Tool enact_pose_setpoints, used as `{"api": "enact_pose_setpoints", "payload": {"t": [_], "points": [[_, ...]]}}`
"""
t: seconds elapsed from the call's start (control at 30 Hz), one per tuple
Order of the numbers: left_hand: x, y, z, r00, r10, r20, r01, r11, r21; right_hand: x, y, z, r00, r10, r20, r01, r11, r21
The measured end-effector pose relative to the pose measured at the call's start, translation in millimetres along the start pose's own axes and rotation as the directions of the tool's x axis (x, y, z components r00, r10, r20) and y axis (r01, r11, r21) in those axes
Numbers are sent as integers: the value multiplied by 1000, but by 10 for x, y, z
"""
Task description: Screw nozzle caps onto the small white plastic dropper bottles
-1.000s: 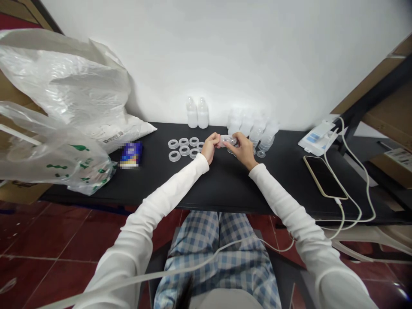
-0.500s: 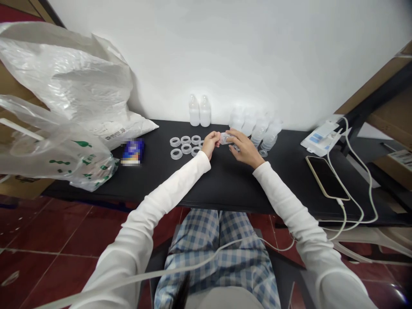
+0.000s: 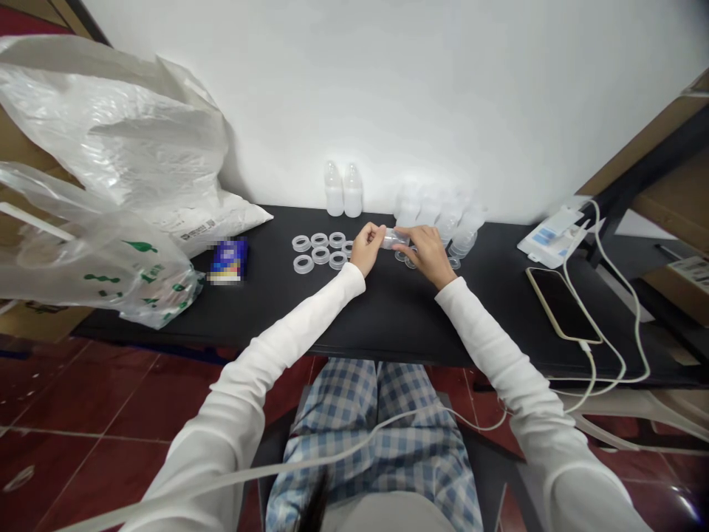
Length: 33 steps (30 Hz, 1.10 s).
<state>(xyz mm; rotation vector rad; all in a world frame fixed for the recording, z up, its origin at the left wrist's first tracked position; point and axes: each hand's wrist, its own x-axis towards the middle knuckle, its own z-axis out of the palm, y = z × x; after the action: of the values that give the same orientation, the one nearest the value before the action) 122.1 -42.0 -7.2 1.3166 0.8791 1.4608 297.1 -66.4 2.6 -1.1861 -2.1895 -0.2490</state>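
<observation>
Clear plastic bottle part (image 3: 396, 238) pinched in a narrow left hand (image 3: 365, 250) grip, right hand (image 3: 428, 256) grip just shifted to its far end, above the black desk (image 3: 388, 318).

**Tabletop (image 3: 388, 318):** against the wall (image 3: 388, 96), with a seated person before it.
**Left end:** two plastic bags (image 3: 105, 133) (image 3: 83, 255), one in front of the other; a packet (image 3: 228, 260) just right of them.
**Centre:** rings (image 3: 320, 249) right of the packet; more rings (image 3: 407, 258) under the right hand.
**Back edge:** two bottles (image 3: 339, 191) behind the rings; a row of bottles (image 3: 437, 214) to their right.
**Hands:** left hand (image 3: 366, 250) and right hand (image 3: 428, 255) together, a plastic piece (image 3: 396, 239) between them.
**Right end:** a phone (image 3: 562, 304) with a cable (image 3: 609, 318) beside it; packaging (image 3: 548, 238) behind.
</observation>
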Motion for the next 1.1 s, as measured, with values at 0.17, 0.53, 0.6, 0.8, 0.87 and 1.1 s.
{"api": "enact_pose_setpoints", "payload": {"t": [0.17,0.53,0.6,0.8,0.87,1.1], "points": [[60,-68,-43,986,-159,-51,158,987,-36,-40,3,-46,993,-106,54,108,993,-39],[169,-30,-168,945,-283,-168,256,953,-162,-148,414,-469,785,348,-512,-489,855,-169],[138,-17,-140,947,-287,-146,260,949,-180,-167,497,-530,723,410,-556,-596,777,-202],[118,-33,-133,945,-297,-137,268,944,-194,-270,688,-396,705,679,-204,-702,631,-329],[123,-38,-139,945,-297,-138,270,944,-188,-293,703,-325,701,699,-140,-694,624,-358],[128,-61,-139,951,-286,-114,265,949,-171,-228,555,-337,661,658,-361,-751,588,-302]]}}
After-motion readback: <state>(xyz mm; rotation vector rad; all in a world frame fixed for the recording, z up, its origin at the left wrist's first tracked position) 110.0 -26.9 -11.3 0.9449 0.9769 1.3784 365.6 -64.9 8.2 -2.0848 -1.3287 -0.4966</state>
